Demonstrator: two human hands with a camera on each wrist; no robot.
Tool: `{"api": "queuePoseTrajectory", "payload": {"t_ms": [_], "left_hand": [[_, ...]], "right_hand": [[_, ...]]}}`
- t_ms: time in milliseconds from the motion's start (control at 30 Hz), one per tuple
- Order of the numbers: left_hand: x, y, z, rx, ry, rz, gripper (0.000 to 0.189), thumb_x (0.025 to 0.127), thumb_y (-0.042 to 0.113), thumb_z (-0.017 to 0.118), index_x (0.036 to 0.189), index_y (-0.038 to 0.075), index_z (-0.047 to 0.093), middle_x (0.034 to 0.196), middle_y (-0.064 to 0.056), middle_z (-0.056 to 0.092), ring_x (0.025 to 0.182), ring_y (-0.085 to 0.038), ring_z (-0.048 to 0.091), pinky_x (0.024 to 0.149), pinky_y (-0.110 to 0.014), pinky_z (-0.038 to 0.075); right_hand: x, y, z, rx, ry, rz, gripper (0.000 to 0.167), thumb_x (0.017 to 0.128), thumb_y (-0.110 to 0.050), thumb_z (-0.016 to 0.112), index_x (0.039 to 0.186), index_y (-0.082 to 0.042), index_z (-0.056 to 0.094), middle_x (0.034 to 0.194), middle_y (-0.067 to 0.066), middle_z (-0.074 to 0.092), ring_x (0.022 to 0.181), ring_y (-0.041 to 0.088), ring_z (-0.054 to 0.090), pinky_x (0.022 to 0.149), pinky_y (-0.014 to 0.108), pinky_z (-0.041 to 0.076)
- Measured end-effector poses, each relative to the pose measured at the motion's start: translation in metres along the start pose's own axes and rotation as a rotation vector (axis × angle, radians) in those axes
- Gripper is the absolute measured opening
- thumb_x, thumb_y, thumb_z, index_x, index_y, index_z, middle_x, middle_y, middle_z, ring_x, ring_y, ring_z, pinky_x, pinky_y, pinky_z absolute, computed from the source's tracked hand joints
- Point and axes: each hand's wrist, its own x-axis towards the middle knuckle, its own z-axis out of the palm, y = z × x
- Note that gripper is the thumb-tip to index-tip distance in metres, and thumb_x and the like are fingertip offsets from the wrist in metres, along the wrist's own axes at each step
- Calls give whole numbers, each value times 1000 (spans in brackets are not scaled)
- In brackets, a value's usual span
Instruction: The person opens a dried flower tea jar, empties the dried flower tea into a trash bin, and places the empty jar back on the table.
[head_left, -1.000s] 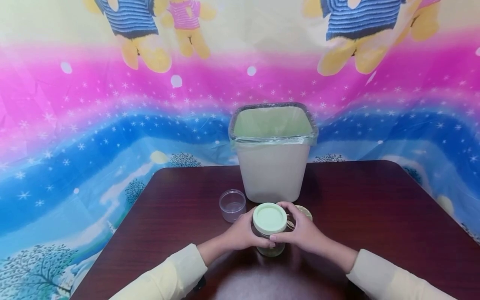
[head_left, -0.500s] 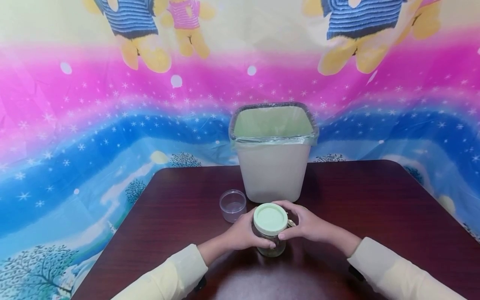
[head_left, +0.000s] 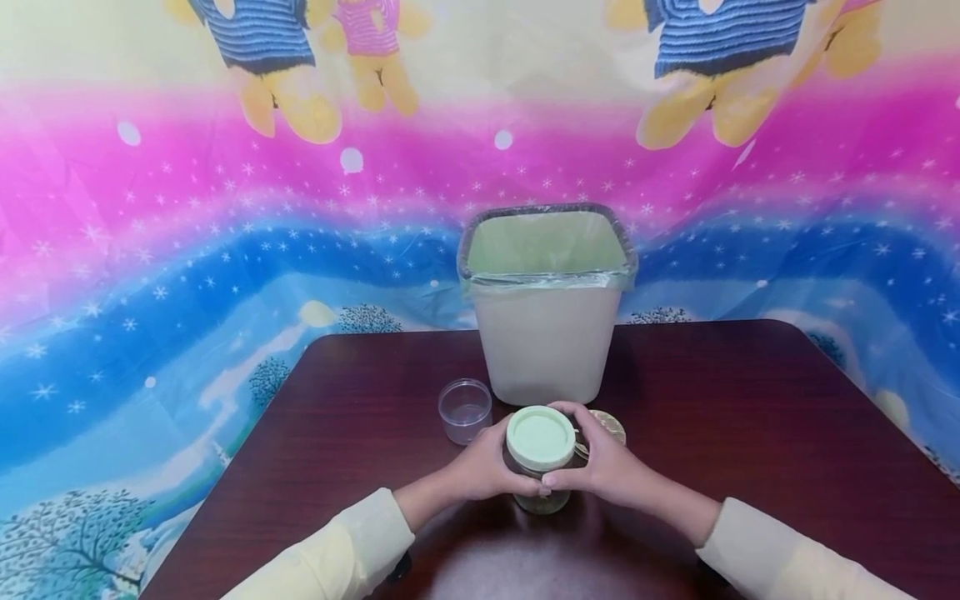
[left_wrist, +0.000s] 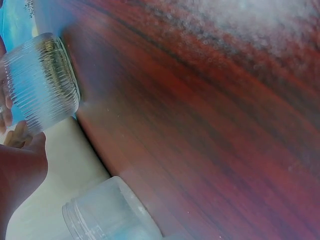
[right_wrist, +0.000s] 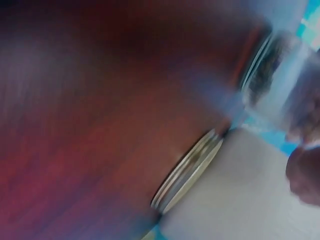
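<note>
A ribbed clear jar (left_wrist: 42, 82) stands upright on the table, with something dark and grainy low inside it. Its round pale green lid (head_left: 541, 437) is on top. My left hand (head_left: 480, 467) grips the jar from the left, thumb across the front. From the right, my right hand (head_left: 611, 462) curls round the lid, with its fingers behind the far rim and its thumb near the left thumb. The right wrist view shows the same jar (right_wrist: 272, 75), blurred. Whether the lid is tight or loose I cannot tell.
A white bin (head_left: 543, 342) with a plastic liner stands behind the jar. Left of the hands is an open clear plastic tub (head_left: 465, 412). Flat round golden discs (right_wrist: 187, 172) lie behind my right hand, on the dark wooden table (head_left: 360, 383).
My right hand swung round the lid, its thumb moving away to the right, then came back with the thumb near the left thumb. The left hand and jar stay in place.
</note>
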Motion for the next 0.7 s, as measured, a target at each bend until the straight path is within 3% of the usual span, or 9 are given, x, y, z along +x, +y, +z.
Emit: {"api": "queuePoseTrajectory", "payload": {"t_ms": [200,333,500,700], "left_hand": [[0,-1,0,10,5,-2,82,68,27,89,137,15,47,118,6,62,106,-7,58,93,-29,46],[-1,-1,0,11,10,-6,83,68,26,89,138,14,46,120,5,61,108,-8,57,96,-29,44],[-1,0,0,15,9,-18,82,69,26,88,138,14,47,120,5,61,108,-8,57,95,-29,44],[-1,0,-1,21,5,-26,81,69,26,88,138,14,47,119,5,61,107,-8,57,95,-29,45]], "right_hand": [[-8,-14,25,-45,226,135,82,68,-22,89,132,-4,42,128,11,51,118,31,51,97,47,41],[-11,-21,38,-50,327,215,87,65,-24,91,131,-1,39,127,14,49,115,31,51,96,45,41],[-10,-23,43,-47,379,281,86,65,-26,91,129,-3,39,124,13,49,114,24,50,97,41,38],[-9,-23,44,-43,394,279,82,66,-25,90,128,-3,41,124,12,50,115,25,50,97,41,38]]}}
